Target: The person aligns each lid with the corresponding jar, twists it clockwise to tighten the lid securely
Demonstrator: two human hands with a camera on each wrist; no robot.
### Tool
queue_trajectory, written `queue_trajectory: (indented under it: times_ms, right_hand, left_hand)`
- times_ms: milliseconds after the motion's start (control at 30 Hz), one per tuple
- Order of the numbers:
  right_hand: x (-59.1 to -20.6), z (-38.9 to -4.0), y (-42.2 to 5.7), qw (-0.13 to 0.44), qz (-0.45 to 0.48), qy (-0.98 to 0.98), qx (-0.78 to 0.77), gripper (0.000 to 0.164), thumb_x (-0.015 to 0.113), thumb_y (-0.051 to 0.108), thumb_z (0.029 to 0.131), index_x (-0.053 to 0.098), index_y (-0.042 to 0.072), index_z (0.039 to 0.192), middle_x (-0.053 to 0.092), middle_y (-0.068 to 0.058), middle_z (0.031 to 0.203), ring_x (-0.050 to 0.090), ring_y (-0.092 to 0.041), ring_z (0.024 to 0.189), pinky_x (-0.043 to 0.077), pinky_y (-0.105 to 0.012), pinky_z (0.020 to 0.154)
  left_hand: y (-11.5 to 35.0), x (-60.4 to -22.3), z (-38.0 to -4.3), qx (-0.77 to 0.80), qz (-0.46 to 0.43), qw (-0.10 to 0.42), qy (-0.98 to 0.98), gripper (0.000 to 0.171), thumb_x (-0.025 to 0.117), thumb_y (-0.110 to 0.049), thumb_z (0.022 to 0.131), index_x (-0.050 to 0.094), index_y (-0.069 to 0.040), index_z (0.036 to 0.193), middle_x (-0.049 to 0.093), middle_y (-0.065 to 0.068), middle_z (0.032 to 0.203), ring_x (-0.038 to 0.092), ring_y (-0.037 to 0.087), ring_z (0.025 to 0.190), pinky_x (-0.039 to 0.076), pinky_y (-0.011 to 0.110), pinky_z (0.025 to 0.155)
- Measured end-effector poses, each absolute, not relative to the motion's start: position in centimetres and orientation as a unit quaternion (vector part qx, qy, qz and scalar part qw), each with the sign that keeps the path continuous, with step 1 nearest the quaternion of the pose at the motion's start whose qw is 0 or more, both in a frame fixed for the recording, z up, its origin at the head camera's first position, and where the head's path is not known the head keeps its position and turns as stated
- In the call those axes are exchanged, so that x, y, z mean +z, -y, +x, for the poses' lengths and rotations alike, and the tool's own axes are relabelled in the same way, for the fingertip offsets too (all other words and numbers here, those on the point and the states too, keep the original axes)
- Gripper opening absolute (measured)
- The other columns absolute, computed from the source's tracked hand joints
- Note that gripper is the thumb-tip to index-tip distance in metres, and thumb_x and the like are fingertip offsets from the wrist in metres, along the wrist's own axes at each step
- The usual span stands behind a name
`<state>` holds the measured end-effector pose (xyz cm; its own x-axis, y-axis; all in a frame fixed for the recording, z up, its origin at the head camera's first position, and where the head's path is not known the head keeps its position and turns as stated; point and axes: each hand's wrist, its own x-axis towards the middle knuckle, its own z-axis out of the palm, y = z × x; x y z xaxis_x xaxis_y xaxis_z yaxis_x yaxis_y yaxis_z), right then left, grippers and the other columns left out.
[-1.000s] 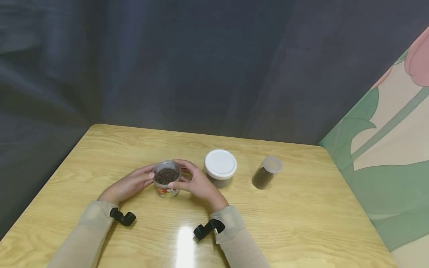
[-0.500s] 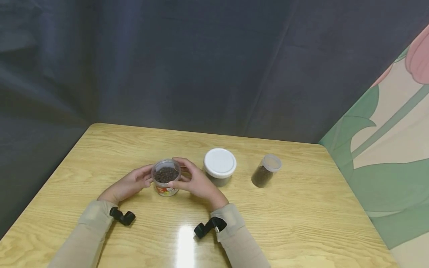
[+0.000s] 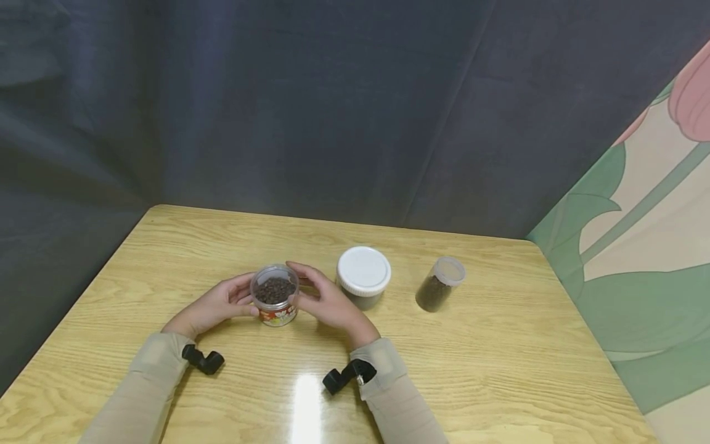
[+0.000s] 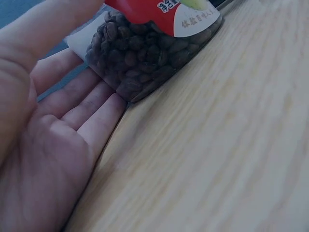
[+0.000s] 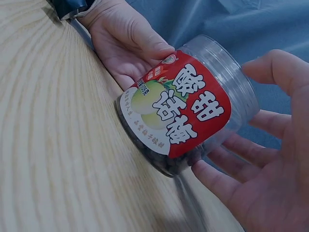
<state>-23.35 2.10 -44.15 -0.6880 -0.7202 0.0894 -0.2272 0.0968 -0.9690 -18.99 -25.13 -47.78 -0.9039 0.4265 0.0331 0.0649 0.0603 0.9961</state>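
Note:
A lidless clear plastic jar (image 3: pixel 278 316) with a red, fruit-printed label (image 5: pixel 186 104) stands on the table in the head view. Dark brown beans (image 4: pixel 140 58) that look like coffee beans fill its lower part. From the left, my left hand (image 3: pixel 213 303) holds the jar, thumb at the label's edge and fingers along its side and behind. On the opposite side my right hand (image 3: pixel 331 304) holds it, with the thumb (image 5: pixel 270 70) near the upper rim and the fingers round the back. The jar is cradled between both hands.
Just right of my right hand stands a wide jar with a white screw lid (image 3: pixel 364 271). Farther right is a slim clear bottle (image 3: pixel 435 291) with dark contents and a pale cap. A dark cloth (image 3: pixel 344 123) hangs behind the wooden table (image 3: pixel 499 370).
My left thumb has moved from the jar's rim down to its front side. My right thumb has shifted slightly along the rim. The jar stays in nearly the same place.

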Motion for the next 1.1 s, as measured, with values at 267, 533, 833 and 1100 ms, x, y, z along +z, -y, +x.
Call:
queue_trajectory:
  times_ms: [267,533,833,1100]
  right_hand:
    - [-44.36,-23.46,-2.15,0.211,-0.327,-0.699,-0.600,0.059,0.069,0.011,0.097,0.045,0.013,0.151,0.050,-0.007,0.149,0.047,-0.024,0.137,0.042,-0.030,0.113]
    - [-44.50,-23.37,-1.79,0.204,-0.318,-0.683,-0.626,0.057,0.075,0.002,0.091,0.046,0.005,0.140,0.053,-0.015,0.141,0.053,-0.031,0.131,0.047,-0.033,0.110]
    - [-44.69,-23.38,-1.52,0.188,-0.314,-0.703,-0.610,0.070,0.078,0.005,0.089,0.040,0.006,0.147,0.052,-0.014,0.140,0.053,-0.026,0.130,0.047,-0.029,0.109]
    - [-44.70,-23.54,-1.83,0.193,-0.354,-0.705,-0.583,0.073,0.068,0.005,0.094,0.035,0.016,0.158,0.046,-0.012,0.148,0.046,-0.026,0.137,0.045,-0.029,0.110]
  left_hand:
    - [25.01,-47.71,-18.92,0.654,0.170,0.133,-0.725,0.078,0.073,-0.006,0.094,0.028,0.008,0.155,0.029,0.029,0.159,0.047,-0.005,0.130,0.040,0.015,0.107]
    - [24.93,-47.57,-18.80,0.650,0.167,0.134,-0.729,0.078,0.071,-0.008,0.095,0.025,0.009,0.156,0.028,0.031,0.159,0.046,-0.004,0.130,0.041,0.015,0.106]
    - [24.96,-47.59,-18.97,0.647,0.178,0.134,-0.729,0.078,0.071,-0.007,0.095,0.025,0.009,0.155,0.027,0.033,0.158,0.047,-0.005,0.129,0.041,0.016,0.106]
    - [25.00,-47.47,-18.84,0.648,0.160,0.136,-0.732,0.079,0.072,-0.006,0.094,0.026,0.007,0.156,0.028,0.028,0.160,0.046,-0.007,0.129,0.040,0.014,0.107]
